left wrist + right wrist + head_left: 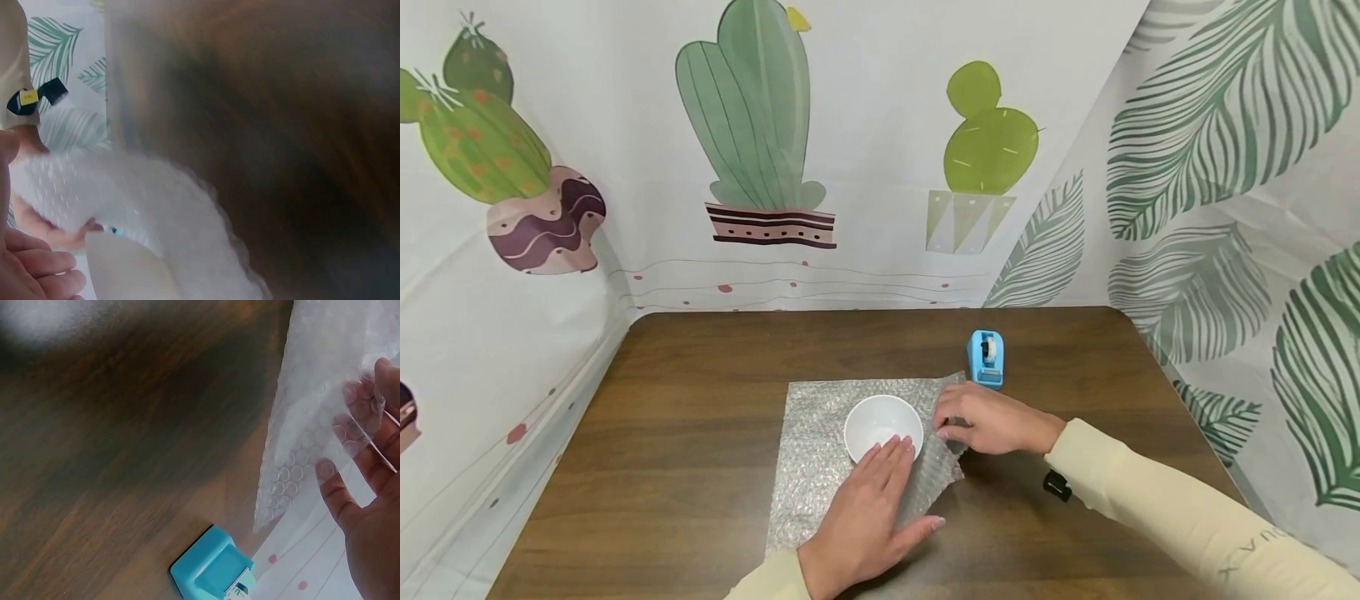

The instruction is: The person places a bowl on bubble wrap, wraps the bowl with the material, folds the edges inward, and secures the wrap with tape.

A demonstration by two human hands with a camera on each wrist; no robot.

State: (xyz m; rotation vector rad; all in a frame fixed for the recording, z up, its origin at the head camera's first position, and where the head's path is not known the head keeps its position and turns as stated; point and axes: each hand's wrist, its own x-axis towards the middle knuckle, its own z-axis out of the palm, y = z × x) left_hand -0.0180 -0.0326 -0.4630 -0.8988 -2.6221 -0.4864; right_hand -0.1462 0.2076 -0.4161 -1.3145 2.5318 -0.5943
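A white bowl (871, 417) sits on a sheet of clear bubble wrap (808, 450), its mouth facing up. My left hand (861, 512) lays its straight fingers over the bowl's near rim, with the thumb spread out to the right. At the sheet's right edge my right hand (985, 417) grips the bubble wrap and lifts that side off the table. In the right wrist view, its fingers (337, 497) show partly through the clear bubbles. The left wrist view has the bowl (128, 272) beneath the raised, curving wrap (175, 206).
A light blue tape dispenser (987, 358) stands just beyond the right hand, close to the sheet's far right corner. Brown wood tabletop (685, 417) surrounds the sheet. Behind the table hangs a white cloth (880, 167) printed with cacti and leaves.
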